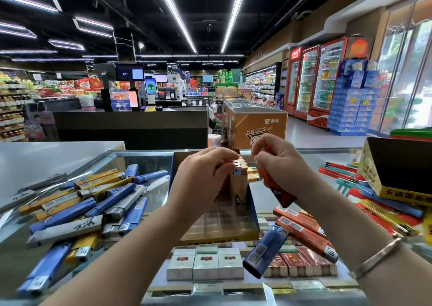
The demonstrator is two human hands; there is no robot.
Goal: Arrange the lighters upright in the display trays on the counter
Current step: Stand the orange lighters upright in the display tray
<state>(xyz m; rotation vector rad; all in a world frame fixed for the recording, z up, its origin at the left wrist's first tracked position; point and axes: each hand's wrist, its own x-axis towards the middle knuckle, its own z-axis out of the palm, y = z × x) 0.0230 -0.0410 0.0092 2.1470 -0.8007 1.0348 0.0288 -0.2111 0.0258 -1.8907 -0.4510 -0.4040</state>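
Note:
A blue-walled cardboard display tray (253, 214) stands on the glass counter in front of me, with a row of yellow lighters (239, 184) upright at its far end and bare slots nearer me. My left hand (201, 177) curls its fingers round the tops of those upright lighters. My right hand (278, 163) holds an orange lighter (281, 194) tilted just right of the tray. Loose blue, yellow and silver lighters (93, 202) lie in a heap to the left. Orange lighters (301, 226) and one blue lighter (264, 252) lie to the right.
A second, yellow display tray (369, 172) stands tilted at the far right over red, teal and blue lighters (346, 177). Cigarette packs (203, 263) show beneath the glass. A white counter (46, 156) adjoins at the back left. Shop aisles and a freezer lie beyond.

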